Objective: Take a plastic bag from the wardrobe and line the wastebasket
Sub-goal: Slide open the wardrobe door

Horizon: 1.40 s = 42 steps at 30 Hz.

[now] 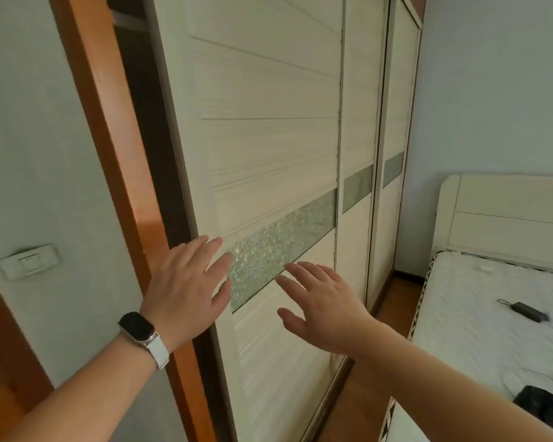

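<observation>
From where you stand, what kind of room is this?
Most likely a bedroom: a tall wardrobe with sliding doors fills the wall, and a bed with a cream headboard stands to the right.

Pale green wall (29, 154) at left, carrying a white light switch (29, 262) low down. Orange-brown wooden frame (109, 129) running diagonally just beside it. Far right: a bed with a cream panelled headboard (505, 218) and a white quilted mattress (479, 320). On the mattress, a small dark gadget with a cord (524, 311), and near the lower right edge a black item (546, 406), too cropped to identify. Strip of wooden floor (393, 301) beside the bed.
</observation>
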Available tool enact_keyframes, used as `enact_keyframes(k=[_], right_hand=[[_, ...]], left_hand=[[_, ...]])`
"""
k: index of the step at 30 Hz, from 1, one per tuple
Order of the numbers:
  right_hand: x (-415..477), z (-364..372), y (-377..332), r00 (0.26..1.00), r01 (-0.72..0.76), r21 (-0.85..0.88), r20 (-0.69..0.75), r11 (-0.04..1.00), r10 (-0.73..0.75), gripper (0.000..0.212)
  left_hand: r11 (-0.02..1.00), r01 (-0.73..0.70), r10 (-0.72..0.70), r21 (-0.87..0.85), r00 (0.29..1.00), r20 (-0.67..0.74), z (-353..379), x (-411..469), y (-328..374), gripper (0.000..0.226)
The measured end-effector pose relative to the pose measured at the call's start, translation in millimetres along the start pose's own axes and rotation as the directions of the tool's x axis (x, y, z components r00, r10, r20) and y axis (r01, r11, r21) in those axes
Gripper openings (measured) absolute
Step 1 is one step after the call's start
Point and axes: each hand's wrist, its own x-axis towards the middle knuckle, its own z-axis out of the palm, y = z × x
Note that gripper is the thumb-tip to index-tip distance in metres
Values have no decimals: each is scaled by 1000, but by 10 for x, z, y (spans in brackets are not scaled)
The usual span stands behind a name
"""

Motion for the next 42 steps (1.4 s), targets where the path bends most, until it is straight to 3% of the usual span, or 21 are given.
enact_keyframes(k=[9,18,30,42], right_hand=[[711,478,386,985,70,162,-169,984,-42,52],[1454,946,430,953,47,238,-301,970,27,54],[2010,1691,158,913,28,379,-386,925,131,65],[2195,1920,164,830,21,368,-524,929,189,63]], left_hand=[[981,136,-128,141,990,-62,269,694,-95,53],[949,311,-288,55,924,-251,648,946,-155,64],[925,380,-361,-5,873,-329,1108,876,-284,60],[935,350,-340,-55,843,-418,1289,970,-283,55]])
